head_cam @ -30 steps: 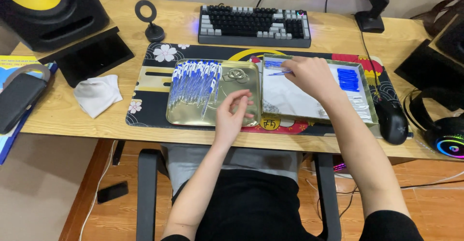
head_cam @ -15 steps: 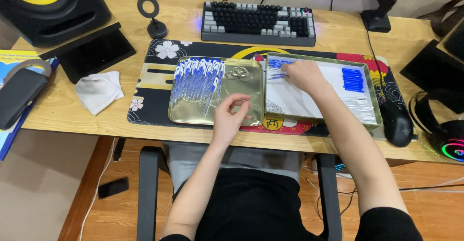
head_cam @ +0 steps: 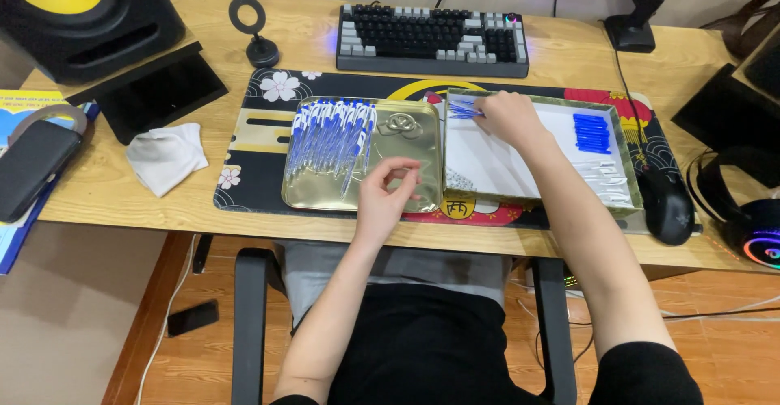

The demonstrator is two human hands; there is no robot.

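A gold metal tray [head_cam: 410, 137] lies on the desk mat and holds several blue-and-white pens [head_cam: 329, 138] laid side by side. To its right is a shallow white box [head_cam: 487, 165] with a heap of blue pen caps [head_cam: 591, 132] at its far right and pale pen parts [head_cam: 608, 184] below them. My left hand [head_cam: 386, 195] hovers over the gold tray's near right corner, thumb and forefinger pinched; I cannot make out anything between them. My right hand [head_cam: 508, 117] is at the box's far left corner, fingers on a small bunch of blue pieces [head_cam: 463, 109].
A patterned desk mat [head_cam: 260, 133] lies under tray and box. Behind are a keyboard [head_cam: 431, 39], a ring stand [head_cam: 256, 35] and a speaker [head_cam: 85, 11]. At left are a dark tablet [head_cam: 154, 92], a crumpled cloth [head_cam: 166, 157] and a case [head_cam: 32, 169]. A mouse [head_cam: 668, 202] and headphones [head_cam: 747, 218] sit right.
My right hand moved left along the box's far edge to the blue pieces in its corner. My left hand shifted slightly right and closed its fingers into a pinch.
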